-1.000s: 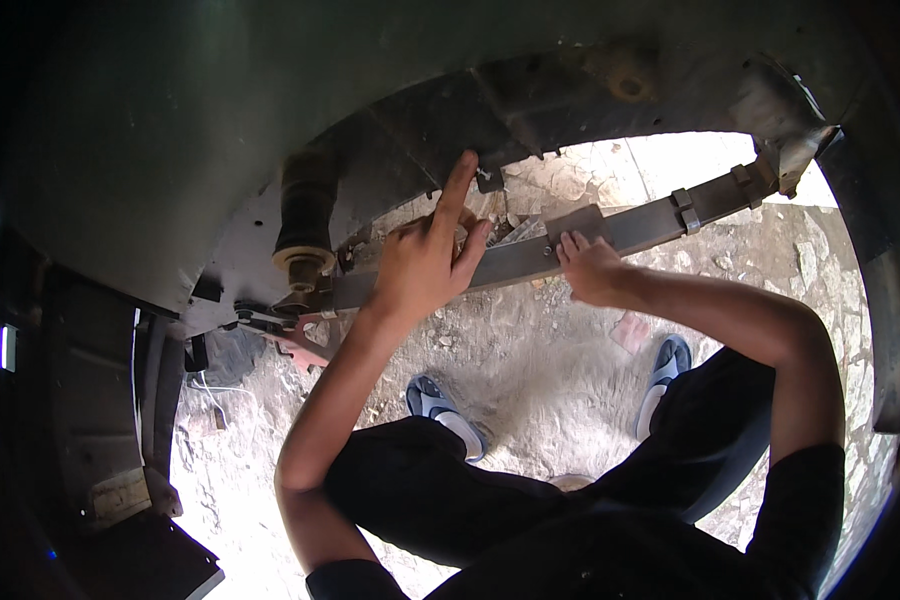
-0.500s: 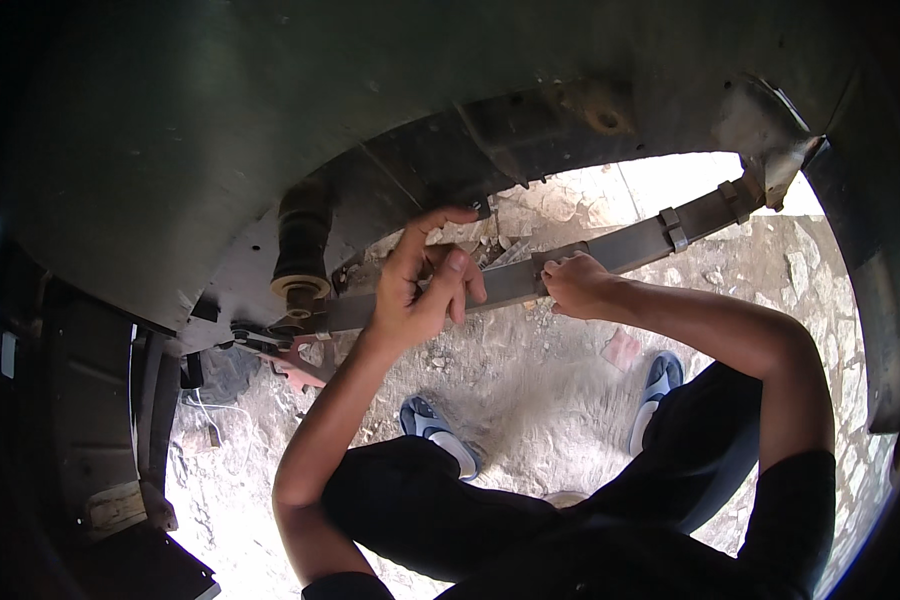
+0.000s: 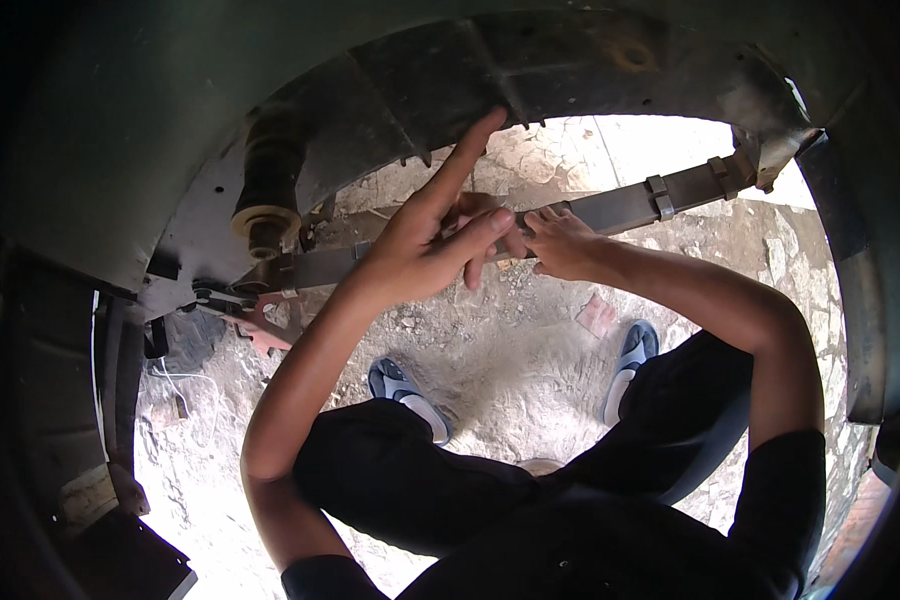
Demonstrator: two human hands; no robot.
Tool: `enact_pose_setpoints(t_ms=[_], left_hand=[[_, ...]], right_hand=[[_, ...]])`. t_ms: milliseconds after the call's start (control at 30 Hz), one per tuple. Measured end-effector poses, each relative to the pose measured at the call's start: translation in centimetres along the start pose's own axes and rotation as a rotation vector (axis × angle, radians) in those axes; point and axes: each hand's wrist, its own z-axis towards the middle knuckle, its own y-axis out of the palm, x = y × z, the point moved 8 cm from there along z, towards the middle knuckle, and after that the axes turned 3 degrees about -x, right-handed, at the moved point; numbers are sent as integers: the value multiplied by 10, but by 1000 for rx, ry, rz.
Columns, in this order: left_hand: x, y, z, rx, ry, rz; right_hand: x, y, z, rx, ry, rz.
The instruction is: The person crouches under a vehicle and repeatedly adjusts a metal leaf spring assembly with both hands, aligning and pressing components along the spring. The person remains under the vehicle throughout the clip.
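Observation:
A long grey leaf spring (image 3: pixel 620 209) with clips round it runs across the view inside a dark wheel arch. My right hand (image 3: pixel 564 245) is closed over the spring near its middle, fingers curled on its upper edge. Just left of it, my left hand (image 3: pixel 420 248) is in front of the spring. Its index finger points up and away toward the lower edge of the dark arch panel (image 3: pixel 420 90); whether the tip touches the panel I cannot tell. The thumb is stretched out, the other fingers are half bent, and I see nothing held in them.
A black rubber bump stop (image 3: pixel 272 165) hangs at the left above the spring. Below it stands a reddish metal piece (image 3: pixel 267 330), perhaps a stand. A white cord (image 3: pixel 210 400) and a reddish fragment (image 3: pixel 598 315) lie on the rough ground, near my feet in blue sandals (image 3: pixel 403 385).
My left hand has come up and to the right, closer to my right hand, and its index finger has straightened. My right hand stays on the spring. The whole view has shifted slightly.

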Motion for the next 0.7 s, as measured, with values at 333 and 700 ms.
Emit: enact_pose_setpoints(t_ms=[333,700], left_hand=[[3,-10,2,195,-107,163],[15,-12,5,213,-172,44]], right_hand=[[-7,4,1,-161,-1,-1],[-8,16,2,-209,32,-165]])
